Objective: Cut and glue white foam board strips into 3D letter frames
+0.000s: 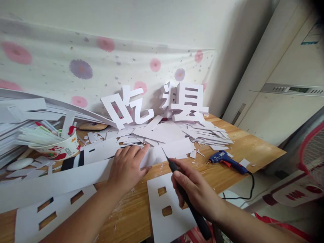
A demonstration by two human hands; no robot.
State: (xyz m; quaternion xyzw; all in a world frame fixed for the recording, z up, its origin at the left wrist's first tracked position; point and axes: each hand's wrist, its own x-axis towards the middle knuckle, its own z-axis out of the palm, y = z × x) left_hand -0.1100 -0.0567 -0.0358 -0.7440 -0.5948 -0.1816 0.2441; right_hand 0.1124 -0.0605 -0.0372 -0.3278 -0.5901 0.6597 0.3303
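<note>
My right hand [192, 189] is wrapped round a craft knife [186, 195] with a black handle. Its thin blade points up and away, near the end of a long white foam board strip [76, 179]. With fingers bent and thumb at the near edge, my left hand [129, 165] holds that strip against the table; part of it is hidden beneath the hand. Under my right hand lies a white sheet [162, 192] with cut-out holes, overhanging the table's front edge. Another cut-out sheet [60, 209] lies partly below the strip at the left.
White cut-out characters [126, 108] stand at the back, beside more standing characters [188, 101]. Offcuts [167, 131] cover the table [245, 141]. A blue glue gun [225, 160] with its cord lies right. A paper tub [60, 148] of white sticks stands left.
</note>
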